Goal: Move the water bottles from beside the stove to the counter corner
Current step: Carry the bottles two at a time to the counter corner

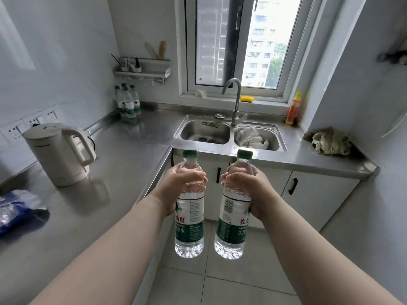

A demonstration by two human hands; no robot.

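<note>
I hold two clear water bottles with green caps and green-and-white labels upright in mid-air over the floor, in front of the sink cabinet. My left hand grips the left bottle around its upper body. My right hand grips the right bottle the same way. Several more bottles of the same kind stand bunched in the far left counter corner, against the wall below a shelf.
A white kettle stands on the steel counter at left, with a blue packet nearer me. A double sink with a tap lies ahead; a rag and an orange bottle sit right.
</note>
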